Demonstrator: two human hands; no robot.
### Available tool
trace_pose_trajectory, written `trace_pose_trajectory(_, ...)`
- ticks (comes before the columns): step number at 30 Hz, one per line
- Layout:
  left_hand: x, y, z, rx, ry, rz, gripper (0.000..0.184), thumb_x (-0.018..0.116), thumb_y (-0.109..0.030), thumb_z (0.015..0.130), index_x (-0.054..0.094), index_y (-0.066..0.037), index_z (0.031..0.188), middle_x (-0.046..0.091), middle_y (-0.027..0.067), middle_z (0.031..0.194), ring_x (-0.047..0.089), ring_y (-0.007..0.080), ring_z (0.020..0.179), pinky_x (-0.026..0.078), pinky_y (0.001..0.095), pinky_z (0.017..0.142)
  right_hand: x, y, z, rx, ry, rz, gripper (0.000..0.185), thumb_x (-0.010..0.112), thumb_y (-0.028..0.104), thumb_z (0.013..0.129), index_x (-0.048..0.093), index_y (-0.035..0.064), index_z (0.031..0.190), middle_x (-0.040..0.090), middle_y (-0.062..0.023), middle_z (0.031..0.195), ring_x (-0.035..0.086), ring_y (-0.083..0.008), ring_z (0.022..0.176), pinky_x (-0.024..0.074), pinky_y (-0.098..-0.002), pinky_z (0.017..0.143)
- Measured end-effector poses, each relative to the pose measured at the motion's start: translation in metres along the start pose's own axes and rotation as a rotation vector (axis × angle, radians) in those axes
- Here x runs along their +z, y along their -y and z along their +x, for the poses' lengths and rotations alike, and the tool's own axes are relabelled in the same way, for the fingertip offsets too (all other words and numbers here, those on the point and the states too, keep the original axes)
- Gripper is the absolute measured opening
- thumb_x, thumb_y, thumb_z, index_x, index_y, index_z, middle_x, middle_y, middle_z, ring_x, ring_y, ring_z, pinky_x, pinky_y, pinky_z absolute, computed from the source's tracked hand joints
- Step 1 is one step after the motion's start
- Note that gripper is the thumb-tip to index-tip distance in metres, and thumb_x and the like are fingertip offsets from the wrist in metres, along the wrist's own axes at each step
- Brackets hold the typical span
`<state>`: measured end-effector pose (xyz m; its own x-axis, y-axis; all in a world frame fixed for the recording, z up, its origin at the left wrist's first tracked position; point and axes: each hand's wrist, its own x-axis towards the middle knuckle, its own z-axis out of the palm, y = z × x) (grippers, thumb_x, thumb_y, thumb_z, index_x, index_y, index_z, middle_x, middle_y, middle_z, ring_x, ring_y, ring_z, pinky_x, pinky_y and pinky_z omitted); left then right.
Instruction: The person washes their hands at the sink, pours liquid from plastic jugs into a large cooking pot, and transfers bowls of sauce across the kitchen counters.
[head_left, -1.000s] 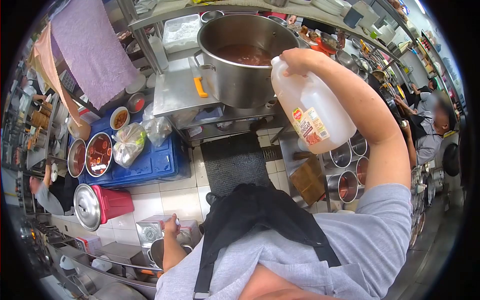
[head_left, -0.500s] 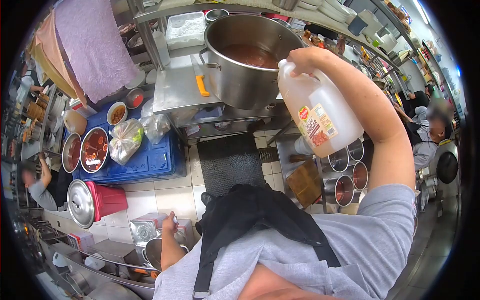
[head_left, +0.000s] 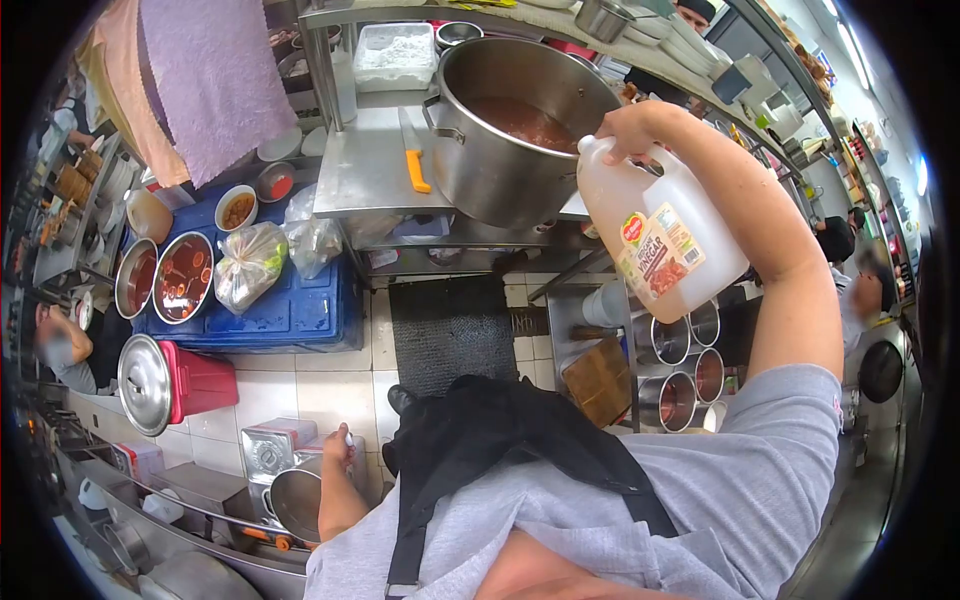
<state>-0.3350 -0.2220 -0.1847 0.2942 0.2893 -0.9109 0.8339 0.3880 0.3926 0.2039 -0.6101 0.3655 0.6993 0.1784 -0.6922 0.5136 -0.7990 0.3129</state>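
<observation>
My right hand (head_left: 628,132) grips a large translucent vinegar jug (head_left: 665,230) by its neck and handle, tilted with its mouth at the rim of a big steel pot (head_left: 490,165). Reddish-brown liquid (head_left: 525,122) lies in the pot. Low on the left, my left hand (head_left: 338,446) is closed round a small white object (head_left: 349,438), perhaps a cap. A knife with an orange handle (head_left: 417,171) rests on the steel table (head_left: 370,165) beside the pot.
A blue chest (head_left: 290,315) bears bowls of red liquid (head_left: 185,278) and a plastic bag (head_left: 249,268). Near it stands a red bin (head_left: 205,382) with a metal lid. Below the jug are steel containers (head_left: 668,402). Other people work at the far left and right.
The view has shifted, so the pot and jug appear farther right. My right hand still holds the tilted jug at the pot's rim, and my left hand stays closed and low.
</observation>
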Motion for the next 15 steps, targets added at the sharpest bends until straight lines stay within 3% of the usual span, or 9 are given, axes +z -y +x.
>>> trace_pose_trajectory(15, -0.001, 0.031, -0.001, -0.017, -0.048, -0.031, 0.043, 0.055, -0.052, 0.092, 0.057, -0.009, 0.091, 0.048, 0.0034, 0.058, 0.043, 0.0144, 0.043, 0.031, 0.0311, 0.038, -0.012, -0.001, 0.013, 0.056, 0.134, 0.035, 0.035, 0.062, 0.035, 0.094, 0.062, 0.0091, 0.117, 0.059, -0.0034, 0.063, 0.063, -0.0200, 0.062, 0.0515, -0.0421, 0.060)
